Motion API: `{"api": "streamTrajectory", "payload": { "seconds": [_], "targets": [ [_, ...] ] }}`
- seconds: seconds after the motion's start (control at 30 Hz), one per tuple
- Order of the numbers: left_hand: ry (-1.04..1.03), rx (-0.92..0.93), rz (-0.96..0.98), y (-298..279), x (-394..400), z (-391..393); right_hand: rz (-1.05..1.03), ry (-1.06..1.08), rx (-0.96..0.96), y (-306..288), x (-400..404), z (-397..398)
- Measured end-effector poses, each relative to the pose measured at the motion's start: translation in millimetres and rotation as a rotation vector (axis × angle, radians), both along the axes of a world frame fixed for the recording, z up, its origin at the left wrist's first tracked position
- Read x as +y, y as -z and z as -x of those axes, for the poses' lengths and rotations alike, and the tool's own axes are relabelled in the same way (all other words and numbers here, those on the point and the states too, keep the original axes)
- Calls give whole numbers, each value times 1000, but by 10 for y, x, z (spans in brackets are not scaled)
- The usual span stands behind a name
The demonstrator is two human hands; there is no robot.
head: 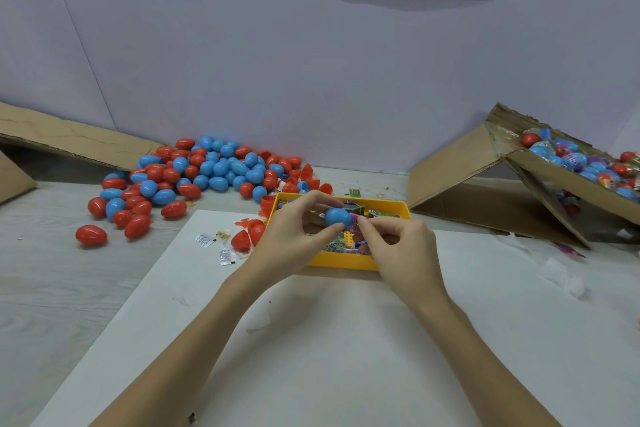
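Tabletop tray hides partly behind left hand.

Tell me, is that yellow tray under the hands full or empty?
Partly full: the yellow tray holds a jumble of small colourful packets and toy pieces.

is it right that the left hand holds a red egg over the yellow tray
The egg is blue, not red. The head view shows the left hand holding it over the yellow tray, the right hand pinching a pink piece at its end.
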State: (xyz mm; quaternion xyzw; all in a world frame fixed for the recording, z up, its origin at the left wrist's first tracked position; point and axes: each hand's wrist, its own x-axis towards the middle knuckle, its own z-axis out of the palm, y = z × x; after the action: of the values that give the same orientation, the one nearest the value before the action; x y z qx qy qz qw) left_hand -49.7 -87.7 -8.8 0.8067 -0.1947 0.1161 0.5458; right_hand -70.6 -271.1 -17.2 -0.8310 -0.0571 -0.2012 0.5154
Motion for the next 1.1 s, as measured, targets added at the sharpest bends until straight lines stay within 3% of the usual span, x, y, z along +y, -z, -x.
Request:
{"api": "streamTrajectory", "payload": {
  "seconds": [0.33,0.47,0.57,0.77,0.93,1.1],
  "targets": [
    [-34,-54,-22,-16,-27,28,130,27,-85,36,32,-14],
    [30,9,50,-32,-17,26,185,8,-108,37,38,-9],
    [95,69,111,-47,18,15,67,-18,-33,3,35,-9],
    [129,68,213,-91,-26,61,-494,-176,164,-97,13,13],
    [56,45,214,-73,-50,56,-592,-170,187,-92,11,8],
    [64,45,198,-59,-38,51,-542,-148,126,-93,12,2]
  ]
}}
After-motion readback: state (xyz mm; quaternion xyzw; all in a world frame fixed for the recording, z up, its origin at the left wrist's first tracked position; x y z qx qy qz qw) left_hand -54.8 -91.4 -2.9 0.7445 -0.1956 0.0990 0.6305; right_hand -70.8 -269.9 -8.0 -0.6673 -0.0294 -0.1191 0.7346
